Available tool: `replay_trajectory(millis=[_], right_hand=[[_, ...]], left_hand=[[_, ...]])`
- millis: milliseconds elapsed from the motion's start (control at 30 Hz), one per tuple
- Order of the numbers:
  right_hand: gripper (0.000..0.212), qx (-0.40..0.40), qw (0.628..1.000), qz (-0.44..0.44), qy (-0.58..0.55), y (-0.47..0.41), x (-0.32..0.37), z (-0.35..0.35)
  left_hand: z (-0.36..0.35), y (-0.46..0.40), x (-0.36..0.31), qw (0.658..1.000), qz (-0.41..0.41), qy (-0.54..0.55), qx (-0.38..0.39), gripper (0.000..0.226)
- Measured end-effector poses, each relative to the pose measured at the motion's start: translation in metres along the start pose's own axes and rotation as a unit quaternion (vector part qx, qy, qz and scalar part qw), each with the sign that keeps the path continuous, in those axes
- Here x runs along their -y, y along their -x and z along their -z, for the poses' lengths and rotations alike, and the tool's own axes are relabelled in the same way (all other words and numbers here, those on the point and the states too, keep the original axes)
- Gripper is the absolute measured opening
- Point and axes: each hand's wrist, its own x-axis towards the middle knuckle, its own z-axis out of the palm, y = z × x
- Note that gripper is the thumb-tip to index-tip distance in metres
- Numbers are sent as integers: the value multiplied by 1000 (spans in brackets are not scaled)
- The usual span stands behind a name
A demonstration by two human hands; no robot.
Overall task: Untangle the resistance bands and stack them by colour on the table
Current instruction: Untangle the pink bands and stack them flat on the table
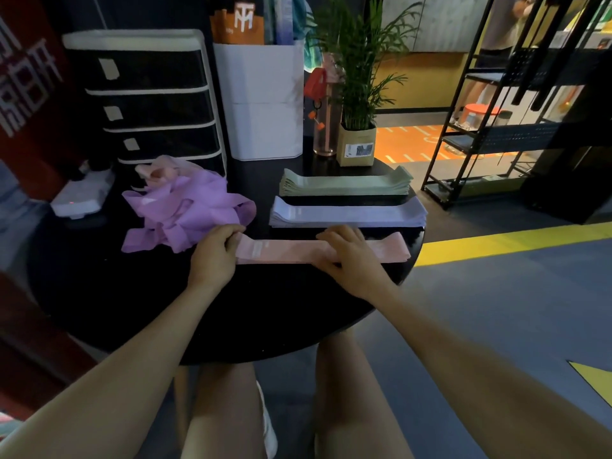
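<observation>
- Evidently the step in hand is laying the pink band [298, 251] flat at the near edge of the table [132, 309], just in front of the lilac stack [347, 216] and green stack [346, 186].
- The left hand [215, 251] pinches its left end; the right hand [347, 251] presses flat on it.
- Next likely calls for pulling another band from the purple-and-pink tangle [185, 210].

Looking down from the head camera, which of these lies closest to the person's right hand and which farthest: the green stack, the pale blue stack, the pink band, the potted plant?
From the right hand:
1. Pink band, directly under the hand, touching it.
2. Pale blue stack, just beyond the fingers.
3. Green stack, one row farther back.
4. Potted plant, at the table's far edge.
</observation>
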Motion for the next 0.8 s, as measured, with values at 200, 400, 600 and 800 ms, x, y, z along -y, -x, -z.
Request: replay_trajectory(millis=[200,400,600,800], right_hand=[[48,37,999,-20,23,-7,0,-9],[41,28,999,-8,37,-7,-1,-12],[42,34,998,-4,54,-7,-1,-13],[44,31,998,-6,55,-7,0,-11]], left_hand=[[-3,-3,7,1000,8,-19,5,25],[-2,-2,5,1000,4,-18,2,24],[-2,-2,3,1000,12,-26,7,23],[0,-1,0,1000,9,-11,-5,22]])
